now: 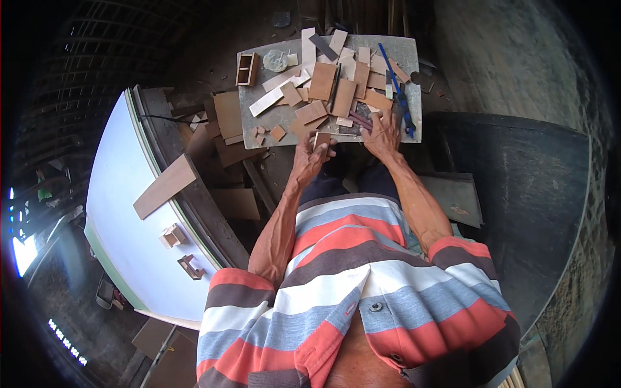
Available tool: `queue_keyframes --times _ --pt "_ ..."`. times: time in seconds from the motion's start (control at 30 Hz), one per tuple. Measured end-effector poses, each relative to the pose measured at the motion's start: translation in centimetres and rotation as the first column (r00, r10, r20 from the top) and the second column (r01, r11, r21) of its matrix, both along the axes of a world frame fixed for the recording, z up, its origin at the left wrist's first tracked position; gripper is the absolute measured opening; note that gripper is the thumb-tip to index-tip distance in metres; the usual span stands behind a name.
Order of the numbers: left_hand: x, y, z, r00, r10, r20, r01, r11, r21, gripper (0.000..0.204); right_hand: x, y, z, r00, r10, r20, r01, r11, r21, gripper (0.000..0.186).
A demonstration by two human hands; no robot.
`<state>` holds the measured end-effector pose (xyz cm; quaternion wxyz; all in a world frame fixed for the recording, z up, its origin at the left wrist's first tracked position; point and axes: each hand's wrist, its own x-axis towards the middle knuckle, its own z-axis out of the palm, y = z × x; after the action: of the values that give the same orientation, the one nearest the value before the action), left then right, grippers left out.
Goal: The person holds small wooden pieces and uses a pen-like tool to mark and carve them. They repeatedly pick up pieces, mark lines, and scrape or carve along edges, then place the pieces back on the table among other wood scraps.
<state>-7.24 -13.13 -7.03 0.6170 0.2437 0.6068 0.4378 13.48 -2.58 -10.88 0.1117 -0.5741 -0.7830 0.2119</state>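
My left hand (311, 157) is closed around a small brown wooden piece (322, 139) at the near edge of the work board (284, 137). To its right, my right hand (383, 136) rests on the board with fingers bent and apart, beside dark reddish strips (359, 120). Between the hands lies a thin pale stick (345, 134). Brown wooden rectangles (322, 81) and other thin offcuts are scattered over the board beyond the hands. A dark, slender tool (335, 87) lies across them.
A long blue tool (402, 100) lies along the board's right side. At its far left are a small wooden box (246, 69) and a clear, round, crumpled item (275, 60). A white panel (123, 187) on my left carries a plank (165, 186) and two small wooden assemblies (172, 236).
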Motion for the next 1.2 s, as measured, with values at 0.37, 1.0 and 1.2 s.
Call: queue_keyframes --times 0.37,1.0,1.2 --pt "-0.9 4.2 1.4 0.651 -0.053 -0.757 0.445 0.835 0.325 0.024 -4.1 -1.0 9.8 0.916 0.108 -0.387 -0.071 0.991 0.11 0.04" --pt "0.0 10.3 9.4 0.732 -0.132 -0.668 0.48 0.795 0.37 0.015 0.4 -0.2 12.4 0.974 -0.165 -0.157 0.16 0.986 -0.043 0.058" --pt "0.7 9.4 9.5 0.831 -0.339 -0.441 0.46 0.865 0.202 0.022 -1.9 0.8 13.9 0.951 0.171 -0.257 -0.079 0.939 0.335 0.06"
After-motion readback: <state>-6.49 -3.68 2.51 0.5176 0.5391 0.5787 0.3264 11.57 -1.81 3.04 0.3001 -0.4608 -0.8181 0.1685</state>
